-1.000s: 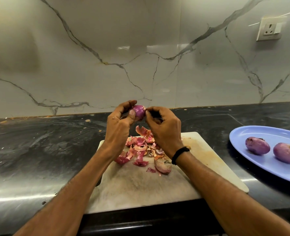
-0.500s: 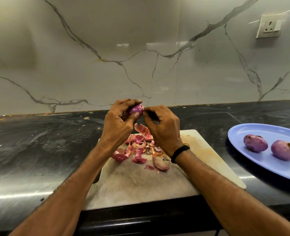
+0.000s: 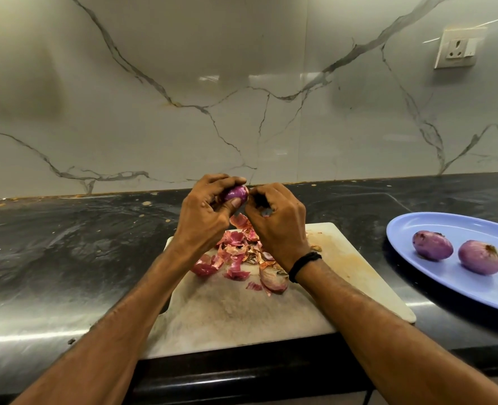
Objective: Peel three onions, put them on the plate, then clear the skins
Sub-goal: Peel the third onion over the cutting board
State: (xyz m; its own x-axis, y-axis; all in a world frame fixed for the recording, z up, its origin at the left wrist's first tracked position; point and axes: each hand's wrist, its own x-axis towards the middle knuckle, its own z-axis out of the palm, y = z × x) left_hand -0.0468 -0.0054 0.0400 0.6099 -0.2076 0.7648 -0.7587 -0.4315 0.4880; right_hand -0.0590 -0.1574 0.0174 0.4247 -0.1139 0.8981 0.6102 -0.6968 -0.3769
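My left hand (image 3: 204, 213) grips a small purple onion (image 3: 236, 193), held up above the far end of the cutting board (image 3: 227, 317). My right hand (image 3: 277, 220) is curled beside it, its fingertips pinching at the onion's right side. Below both hands a heap of pink and brown onion skins (image 3: 239, 255) lies on the board. Two peeled onions, one on the left (image 3: 432, 245) and one on the right (image 3: 480, 257), rest on the blue plate (image 3: 446, 285) at the right.
The black stone counter (image 3: 75, 258) runs left and right of the board, backed by a marble wall with a socket (image 3: 458, 49) at the upper right. The plate's right part is cut off by the frame edge.
Both hands with the onion have risen slightly and closed in on it. The left fingers wrap further over the onion, hiding more of it.
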